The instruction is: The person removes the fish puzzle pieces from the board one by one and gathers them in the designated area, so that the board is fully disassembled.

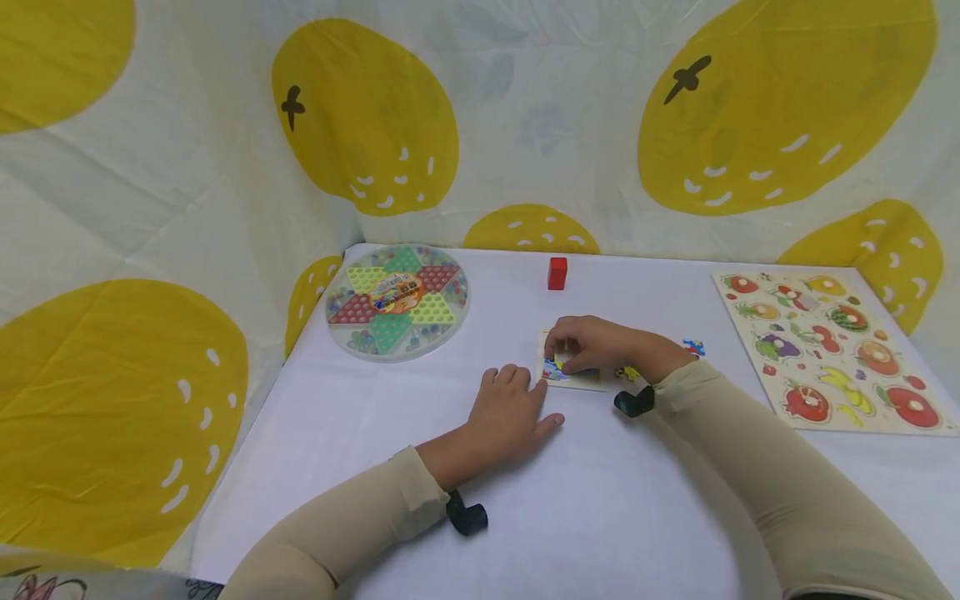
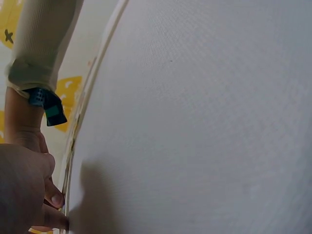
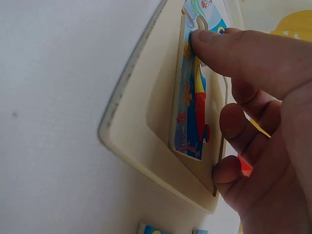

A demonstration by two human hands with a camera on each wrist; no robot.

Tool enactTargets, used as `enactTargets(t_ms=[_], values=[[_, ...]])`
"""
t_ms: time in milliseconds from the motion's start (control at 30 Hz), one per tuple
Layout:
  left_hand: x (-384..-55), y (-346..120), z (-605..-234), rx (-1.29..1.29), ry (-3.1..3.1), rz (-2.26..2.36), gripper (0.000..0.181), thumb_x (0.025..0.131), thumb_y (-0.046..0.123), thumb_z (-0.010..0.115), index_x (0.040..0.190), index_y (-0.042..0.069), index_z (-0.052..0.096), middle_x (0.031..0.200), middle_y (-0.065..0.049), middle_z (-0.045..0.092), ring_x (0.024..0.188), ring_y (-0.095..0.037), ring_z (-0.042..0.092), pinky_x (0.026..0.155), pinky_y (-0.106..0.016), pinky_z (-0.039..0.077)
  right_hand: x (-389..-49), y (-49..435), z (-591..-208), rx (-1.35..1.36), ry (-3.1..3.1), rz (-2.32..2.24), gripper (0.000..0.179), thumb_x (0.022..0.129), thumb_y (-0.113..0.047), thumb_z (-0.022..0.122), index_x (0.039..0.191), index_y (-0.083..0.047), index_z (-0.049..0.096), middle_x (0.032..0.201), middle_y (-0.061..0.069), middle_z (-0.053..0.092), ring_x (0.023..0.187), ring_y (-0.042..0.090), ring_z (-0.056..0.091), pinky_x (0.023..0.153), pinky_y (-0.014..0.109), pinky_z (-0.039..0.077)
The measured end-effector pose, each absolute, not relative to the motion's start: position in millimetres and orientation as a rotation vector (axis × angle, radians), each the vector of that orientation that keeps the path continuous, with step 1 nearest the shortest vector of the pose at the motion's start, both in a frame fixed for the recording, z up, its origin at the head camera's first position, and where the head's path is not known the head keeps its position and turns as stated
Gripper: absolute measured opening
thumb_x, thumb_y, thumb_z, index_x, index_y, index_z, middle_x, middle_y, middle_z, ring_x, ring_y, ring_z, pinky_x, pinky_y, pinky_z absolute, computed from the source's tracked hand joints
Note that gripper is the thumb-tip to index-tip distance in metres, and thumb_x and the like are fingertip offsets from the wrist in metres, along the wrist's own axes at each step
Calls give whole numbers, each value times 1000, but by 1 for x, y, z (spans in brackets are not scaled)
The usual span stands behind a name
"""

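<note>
A small wooden jigsaw tray [image 1: 576,386] lies on the white table, with picture pieces [image 3: 187,117] in blue, yellow and red sitting along one side of its recess. Over the tray, my right hand [image 1: 600,343] pinches a puzzle piece between thumb and index finger, the thumb tip right at the joined pieces. Its other fingers curl by the tray's far edge in the right wrist view. My left hand [image 1: 504,417] lies palm down on the table, fingers relaxed and spread, fingertips close to the tray's left edge. In the left wrist view the left hand [image 2: 22,187] overlaps the right one.
Loose puzzle pieces lie right of the tray, a yellow one [image 1: 627,373] by the right wrist and a blue-red one [image 1: 693,347] behind it. A red block [image 1: 557,273] stands at the back. Chinese checkers board [image 1: 397,302] lies left, fruit puzzle board [image 1: 832,354] right.
</note>
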State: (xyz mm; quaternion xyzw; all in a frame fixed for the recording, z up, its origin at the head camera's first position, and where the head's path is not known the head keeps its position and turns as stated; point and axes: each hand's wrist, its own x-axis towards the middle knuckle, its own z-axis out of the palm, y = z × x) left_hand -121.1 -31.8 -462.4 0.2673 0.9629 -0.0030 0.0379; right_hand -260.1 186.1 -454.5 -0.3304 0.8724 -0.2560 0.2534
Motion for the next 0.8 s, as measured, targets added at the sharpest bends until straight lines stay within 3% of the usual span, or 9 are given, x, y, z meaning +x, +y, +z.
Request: enactTargets(t_ms=[800], values=[[-121, -31, -460, 793, 2934, -19, 70, 106, 69, 45, 153, 20, 60, 135, -8, 60, 131, -26, 48, 111, -54, 35, -241, 182, -440, -894, 2549, -499, 27, 90, -21, 89, 112, -29, 76, 111, -7, 63, 89, 14, 62, 86, 34, 56]])
